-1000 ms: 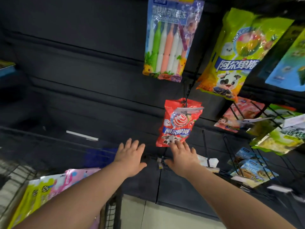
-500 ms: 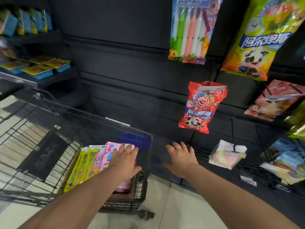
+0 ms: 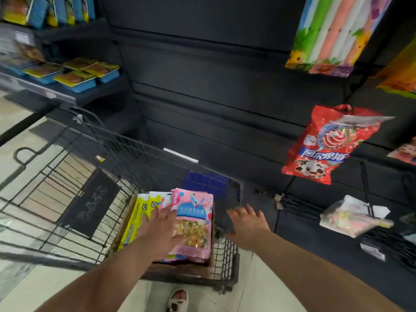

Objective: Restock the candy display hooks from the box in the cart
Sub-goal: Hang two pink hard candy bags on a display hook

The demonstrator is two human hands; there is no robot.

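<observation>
Cart edges: the wire cart (image 3: 139, 167) stands at an angle to the dark back panel (image 3: 213, 86), with its far right corner closest to the panel. Its near rim runs just ahead of a slippered foot (image 3: 177, 300).
Open room: most of the cart's left side shows only wire floor and a dark plate. A strip of pale floor (image 3: 258, 289) lies between the cart's right wall and the display base.
Box: the cardboard box (image 3: 180, 270) fills the cart's near right corner.
Task goods: a pink candy bag (image 3: 193, 212) lies on top along the box's right edge. Yellow bags (image 3: 140, 210) stand on edge along its left edge.
Left hand (image 3: 158, 230): it reaches down into the box, palm down, fingers spread and straight. It rests across the yellow bags and the pink bag's left edge without closing on either.
Right hand (image 3: 246, 226): it hovers over the cart's right rim, palm down, fingers splayed, holding nothing.
Hands: well apart.
Display hooks (image 3: 297, 202): bare wire pegs jut from the panel just right of the right hand.
Hanging stock: a red lollipop bag (image 3: 324, 145) hangs above the pegs, and a clear bag (image 3: 351, 217) hangs lower right. An ice-pop pack (image 3: 333, 34) hangs at top right.
Side shelf: blue trays (image 3: 74, 79) sit beyond the cart's far left corner.
</observation>
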